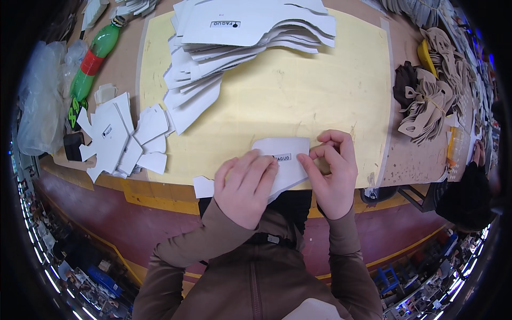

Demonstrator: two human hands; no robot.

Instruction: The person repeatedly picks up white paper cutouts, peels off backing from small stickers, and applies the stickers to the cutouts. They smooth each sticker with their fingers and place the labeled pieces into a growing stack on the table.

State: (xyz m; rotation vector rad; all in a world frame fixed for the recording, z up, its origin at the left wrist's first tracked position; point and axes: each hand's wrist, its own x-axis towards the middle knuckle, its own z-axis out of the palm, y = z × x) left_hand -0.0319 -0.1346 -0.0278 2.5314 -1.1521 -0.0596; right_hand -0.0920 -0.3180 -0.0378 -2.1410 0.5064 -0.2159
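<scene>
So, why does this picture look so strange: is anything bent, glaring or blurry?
In the head view, the table's near edge bows and the corners go black; in the head view, lamps glare as white streaks near the lower rim; in the head view, the left hand and right hand look fairly sharp, while small things by the rim are hard to make out.

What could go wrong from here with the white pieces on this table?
The white piece under the left hand, by the right hand, might slip over the near edge of the table. The loose pile at left, close to that edge, could get nudged off. The uneven stack at the far side might slide if bumped.
</scene>
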